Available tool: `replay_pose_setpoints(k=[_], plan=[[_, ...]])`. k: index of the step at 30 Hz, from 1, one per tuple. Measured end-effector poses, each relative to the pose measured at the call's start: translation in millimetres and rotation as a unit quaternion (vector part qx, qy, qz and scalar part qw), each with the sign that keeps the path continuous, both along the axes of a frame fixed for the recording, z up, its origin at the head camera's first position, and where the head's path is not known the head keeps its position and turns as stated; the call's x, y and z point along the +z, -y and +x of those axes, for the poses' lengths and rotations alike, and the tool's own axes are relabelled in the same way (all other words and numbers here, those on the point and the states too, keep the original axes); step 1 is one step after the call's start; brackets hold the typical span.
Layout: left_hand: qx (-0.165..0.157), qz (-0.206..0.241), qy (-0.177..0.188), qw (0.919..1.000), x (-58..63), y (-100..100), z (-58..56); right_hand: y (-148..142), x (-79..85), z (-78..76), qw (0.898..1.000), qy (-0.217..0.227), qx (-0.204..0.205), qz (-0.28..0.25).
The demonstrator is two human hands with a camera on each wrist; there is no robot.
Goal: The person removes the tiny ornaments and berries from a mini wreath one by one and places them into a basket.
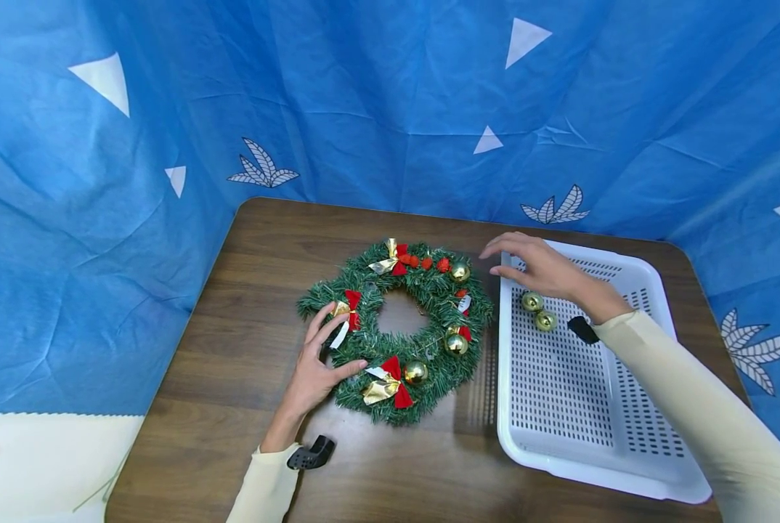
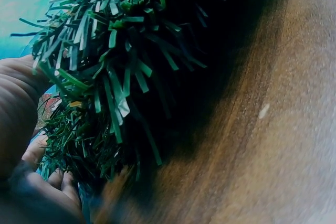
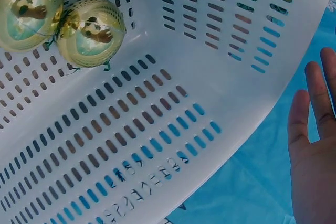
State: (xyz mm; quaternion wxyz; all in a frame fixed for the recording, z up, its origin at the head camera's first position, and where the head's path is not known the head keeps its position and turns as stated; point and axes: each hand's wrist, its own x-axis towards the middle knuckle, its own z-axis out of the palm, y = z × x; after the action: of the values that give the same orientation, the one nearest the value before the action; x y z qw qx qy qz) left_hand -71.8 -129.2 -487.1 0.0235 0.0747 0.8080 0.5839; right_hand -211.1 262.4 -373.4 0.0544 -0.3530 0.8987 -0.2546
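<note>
A green tinsel wreath (image 1: 455, 378) lies on the table, trimmed with red and gold bows (image 1: 396, 383), shiny gold balls (image 1: 416, 373) and small red pieces along its top. My left hand (image 1: 311, 374) holds the wreath's left side, thumb and fingers spread about its foliage (image 2: 121, 72). Above the far left corner of a white perforated plastic basket (image 1: 521, 454) is my right hand (image 1: 543, 269), its fingers extended towards the wreath with nothing held. Two gold balls (image 1: 539, 312), joined by a green tie, sit in the basket below that hand.
The brown wooden table (image 1: 233, 305) carries both the wreath and the basket, which stands at the right. A blue patterned cloth (image 1: 364, 94) hangs behind the table and along its sides. Pale cloth (image 1: 43, 465) shows at lower left.
</note>
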Motion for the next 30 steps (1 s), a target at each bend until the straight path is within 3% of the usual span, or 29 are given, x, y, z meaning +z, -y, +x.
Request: replay_pose_setpoints(k=[3,16,23,27,30], plan=[[-0.001,-0.004,0.001,1.0000,-5.1,1,-0.8,3,-1.3,-2.0,1.000,-0.006,0.011,0.003],[0.004,0.006,-0.001,1.0000,-4.7,0,-1.3,22,1.8,-14.8,0.996,-0.013,0.087,0.006],[0.007,-0.007,0.001,1.0000,-4.2,1,-2.3,34,6.8,-22.8,0.993,0.013,0.111,0.037],[0.002,-0.011,0.002,0.9999,-1.8,0,-1.4,38,7.3,-25.5,0.992,0.028,0.114,0.051],[0.000,0.005,0.004,1.0000,8.1,-2,0.8,40,7.0,-27.0,0.990,0.042,0.119,0.063]])
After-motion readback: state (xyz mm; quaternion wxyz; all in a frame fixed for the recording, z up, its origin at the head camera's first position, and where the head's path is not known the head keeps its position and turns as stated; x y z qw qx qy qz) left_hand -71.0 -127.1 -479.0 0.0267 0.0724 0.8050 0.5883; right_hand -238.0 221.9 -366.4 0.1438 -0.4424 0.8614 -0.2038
